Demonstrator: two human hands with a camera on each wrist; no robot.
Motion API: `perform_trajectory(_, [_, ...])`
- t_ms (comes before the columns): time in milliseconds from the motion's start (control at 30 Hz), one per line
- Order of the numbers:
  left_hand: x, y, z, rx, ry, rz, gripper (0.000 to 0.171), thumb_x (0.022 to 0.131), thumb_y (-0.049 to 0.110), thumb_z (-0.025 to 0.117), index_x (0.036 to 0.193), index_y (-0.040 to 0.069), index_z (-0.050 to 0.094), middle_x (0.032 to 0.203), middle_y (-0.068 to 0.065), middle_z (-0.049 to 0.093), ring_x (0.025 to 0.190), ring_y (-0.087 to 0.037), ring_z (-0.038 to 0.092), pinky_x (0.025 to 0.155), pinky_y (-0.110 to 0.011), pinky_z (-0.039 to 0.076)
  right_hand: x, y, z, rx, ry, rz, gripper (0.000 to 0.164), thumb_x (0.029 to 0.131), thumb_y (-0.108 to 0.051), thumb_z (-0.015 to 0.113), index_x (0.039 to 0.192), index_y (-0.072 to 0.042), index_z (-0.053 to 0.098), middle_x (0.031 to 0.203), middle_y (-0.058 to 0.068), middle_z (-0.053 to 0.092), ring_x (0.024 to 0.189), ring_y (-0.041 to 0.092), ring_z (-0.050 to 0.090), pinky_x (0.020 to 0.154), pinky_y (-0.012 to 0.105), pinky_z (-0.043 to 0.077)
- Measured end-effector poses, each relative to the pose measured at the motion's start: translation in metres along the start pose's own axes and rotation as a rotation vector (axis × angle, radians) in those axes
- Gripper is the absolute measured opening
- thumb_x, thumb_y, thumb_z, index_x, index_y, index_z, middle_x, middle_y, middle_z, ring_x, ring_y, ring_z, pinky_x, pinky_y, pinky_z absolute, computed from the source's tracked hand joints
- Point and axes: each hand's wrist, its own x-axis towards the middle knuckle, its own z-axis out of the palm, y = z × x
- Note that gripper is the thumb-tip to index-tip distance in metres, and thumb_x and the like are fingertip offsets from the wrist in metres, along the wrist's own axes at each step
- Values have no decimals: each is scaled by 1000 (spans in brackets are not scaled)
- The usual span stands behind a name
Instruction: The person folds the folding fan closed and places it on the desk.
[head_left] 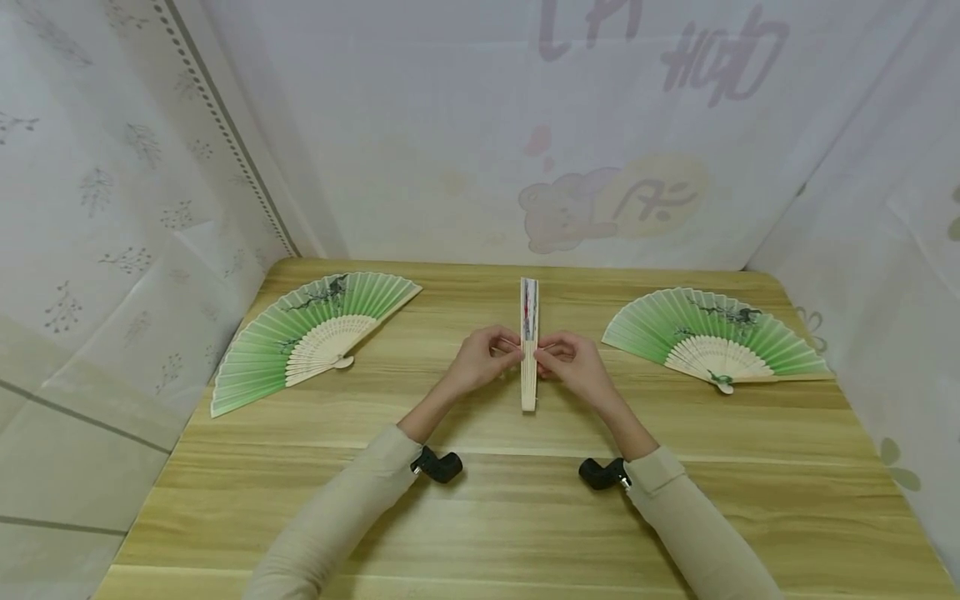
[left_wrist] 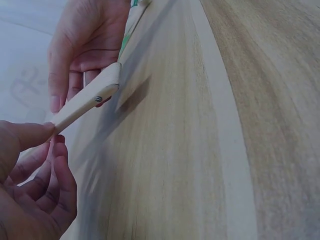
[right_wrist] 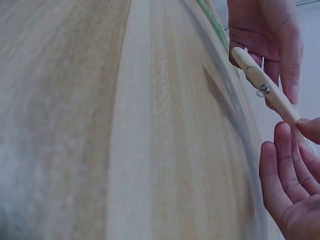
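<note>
Your left grip (head_left: 482,360) and right grip (head_left: 580,365) both pinch the folded fan (head_left: 529,343), midway between the table (head_left: 517,525) side edges. Probably light and snappable (imo), so hold the slats (head_left: 528,383), not the pleats (head_left: 529,308).

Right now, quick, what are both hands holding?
Left hand: pinching the left side of a slim, folded, pale wooden fan.
Right hand: pinching the same fan's right side.
</note>
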Motion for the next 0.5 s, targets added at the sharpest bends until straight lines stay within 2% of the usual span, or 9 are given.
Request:
perform_trajectory(233, [1,-1,1,8,14,-6,19,94,4,74,110,-4,68,98,-15,73,79,-30,72,60,-29,56,1,0,-1,-3,-12,41,25,96,0,70,115,14,61,93,21,71,80,32,71,73,40,60])
perform_trajectory(500, [2,-4,3,43,41,-2,17,93,5,76,106,-2,70,97,-13,72,79,-26,71,61,-28,56,2,-1,0,26,-52,106,26,97,4,67,118,15,58,96,21,70,80,28,69,70,41,61])
